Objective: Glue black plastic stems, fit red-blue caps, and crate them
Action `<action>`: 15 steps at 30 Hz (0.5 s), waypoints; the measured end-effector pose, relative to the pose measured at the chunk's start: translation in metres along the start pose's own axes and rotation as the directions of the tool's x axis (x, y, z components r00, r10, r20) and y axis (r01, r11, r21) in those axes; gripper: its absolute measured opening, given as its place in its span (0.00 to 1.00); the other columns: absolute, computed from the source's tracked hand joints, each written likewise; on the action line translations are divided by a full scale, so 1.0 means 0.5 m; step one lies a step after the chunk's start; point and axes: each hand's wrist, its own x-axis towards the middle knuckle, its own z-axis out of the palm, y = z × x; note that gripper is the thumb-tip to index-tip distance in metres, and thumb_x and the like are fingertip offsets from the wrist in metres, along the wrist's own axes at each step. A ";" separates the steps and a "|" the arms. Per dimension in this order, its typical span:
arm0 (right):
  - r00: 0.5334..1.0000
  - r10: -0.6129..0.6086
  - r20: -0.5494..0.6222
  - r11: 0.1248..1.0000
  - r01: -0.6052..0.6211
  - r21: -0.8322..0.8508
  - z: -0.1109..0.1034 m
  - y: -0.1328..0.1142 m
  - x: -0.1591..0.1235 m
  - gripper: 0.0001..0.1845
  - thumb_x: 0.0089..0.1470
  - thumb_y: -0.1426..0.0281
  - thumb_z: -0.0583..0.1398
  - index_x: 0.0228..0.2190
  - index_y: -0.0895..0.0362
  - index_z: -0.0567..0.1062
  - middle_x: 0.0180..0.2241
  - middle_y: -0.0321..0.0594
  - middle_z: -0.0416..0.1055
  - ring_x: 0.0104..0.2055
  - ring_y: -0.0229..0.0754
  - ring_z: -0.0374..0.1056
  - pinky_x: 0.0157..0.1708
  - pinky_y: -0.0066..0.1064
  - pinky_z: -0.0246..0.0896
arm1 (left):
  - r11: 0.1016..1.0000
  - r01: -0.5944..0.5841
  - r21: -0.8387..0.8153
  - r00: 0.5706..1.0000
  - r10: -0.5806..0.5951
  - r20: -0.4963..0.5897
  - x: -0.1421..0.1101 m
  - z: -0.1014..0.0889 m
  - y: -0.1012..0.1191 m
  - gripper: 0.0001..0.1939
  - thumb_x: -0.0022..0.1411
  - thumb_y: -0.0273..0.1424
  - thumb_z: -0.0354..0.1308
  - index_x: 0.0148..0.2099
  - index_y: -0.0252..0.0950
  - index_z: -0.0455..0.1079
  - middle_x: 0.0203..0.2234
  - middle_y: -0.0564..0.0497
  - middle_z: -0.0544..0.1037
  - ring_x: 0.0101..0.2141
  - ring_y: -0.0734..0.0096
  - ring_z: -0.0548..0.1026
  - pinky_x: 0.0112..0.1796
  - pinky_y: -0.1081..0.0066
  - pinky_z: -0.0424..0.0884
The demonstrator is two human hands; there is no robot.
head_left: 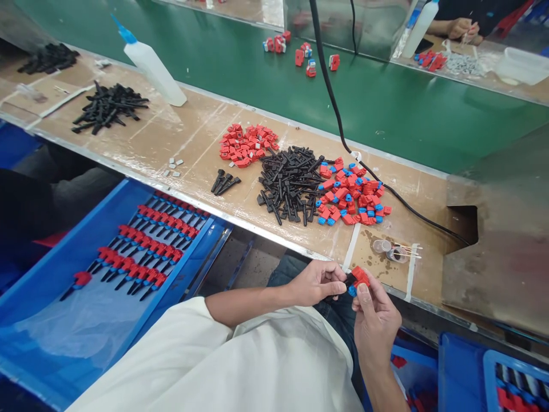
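Note:
My left hand [319, 282] is closed on a black plastic part [350, 280], its thumb and fingers pinching it. Between thumb and fingers of my right hand [375, 306] is a red and blue plastic part [359, 276]. The two parts meet between my hands, in front of the bench edge; whether they are joined I cannot tell. Beyond them on the bench lie a pile of red and blue parts [354, 194], a pile of black stick-like parts [291, 177] and a heap of small red pieces [246, 144].
A blue tray [55, 343] at the left holds rows of red, blue and black pieces. A white bottle [156, 71] leans on the bench. Small cups with cotton swabs [397, 252] stand at right. A black cable [330, 86] crosses the green belt [240, 68]. Another person's hands [463, 30] work opposite.

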 end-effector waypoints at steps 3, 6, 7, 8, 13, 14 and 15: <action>0.999 -0.033 -0.012 0.999 0.033 -0.003 0.003 -0.004 0.000 0.25 0.55 0.58 0.66 0.50 0.59 0.79 0.29 0.37 0.68 0.25 0.32 0.57 0.25 0.27 0.56 | 1.000 0.024 0.016 0.999 -0.024 0.021 0.005 -0.009 0.004 0.31 0.45 0.54 0.71 0.34 0.33 0.67 0.20 0.57 0.70 0.21 0.77 0.71 0.22 0.77 0.61; 0.997 -0.078 -0.031 0.997 0.077 -0.028 0.008 -0.004 -0.005 0.24 0.55 0.58 0.66 0.49 0.58 0.79 0.34 0.39 0.70 0.25 0.32 0.58 0.25 0.28 0.56 | 0.999 0.021 0.032 0.999 -0.022 0.037 0.006 -0.014 0.007 0.31 0.46 0.54 0.70 0.35 0.33 0.67 0.20 0.57 0.71 0.20 0.78 0.70 0.21 0.78 0.59; 0.995 -0.090 -0.036 0.995 0.089 -0.033 0.009 -0.003 -0.008 0.23 0.55 0.58 0.66 0.49 0.57 0.79 0.37 0.40 0.71 0.25 0.31 0.58 0.25 0.28 0.57 | 0.999 0.019 0.034 0.999 -0.021 0.047 0.005 -0.015 0.007 0.30 0.46 0.54 0.70 0.35 0.33 0.67 0.21 0.56 0.71 0.20 0.79 0.69 0.21 0.78 0.59; 0.994 -0.102 -0.045 0.994 0.100 -0.037 0.011 -0.002 -0.010 0.22 0.55 0.59 0.66 0.49 0.56 0.79 0.39 0.41 0.71 0.25 0.31 0.59 0.25 0.28 0.57 | 0.999 0.016 0.036 0.998 -0.019 0.056 0.004 -0.015 0.007 0.30 0.47 0.54 0.70 0.34 0.33 0.67 0.21 0.56 0.71 0.19 0.79 0.68 0.21 0.77 0.60; 0.994 -0.084 -0.069 0.994 0.079 -0.070 0.019 0.008 -0.017 0.22 0.55 0.58 0.66 0.48 0.56 0.79 0.39 0.40 0.72 0.24 0.31 0.59 0.25 0.27 0.58 | 0.997 -0.025 0.066 0.997 0.020 0.075 -0.002 -0.016 -0.001 0.30 0.48 0.55 0.69 0.33 0.33 0.66 0.22 0.56 0.70 0.23 0.78 0.69 0.28 0.75 0.66; 0.997 -0.058 -0.058 0.996 0.054 -0.071 0.017 0.007 -0.014 0.23 0.55 0.57 0.66 0.48 0.57 0.79 0.37 0.40 0.73 0.24 0.31 0.59 0.25 0.27 0.59 | 0.997 -0.026 0.075 0.997 0.020 0.075 -0.002 -0.018 0.001 0.30 0.48 0.55 0.69 0.33 0.33 0.66 0.23 0.55 0.71 0.23 0.78 0.70 0.28 0.74 0.66; 0.999 -0.027 -0.030 0.997 0.024 -0.068 0.013 0.004 -0.008 0.24 0.55 0.56 0.66 0.48 0.58 0.79 0.34 0.40 0.73 0.24 0.32 0.61 0.24 0.28 0.60 | 0.996 -0.022 0.083 0.997 0.015 0.076 -0.001 -0.022 0.004 0.30 0.49 0.55 0.69 0.33 0.32 0.67 0.23 0.55 0.71 0.24 0.77 0.70 0.28 0.74 0.66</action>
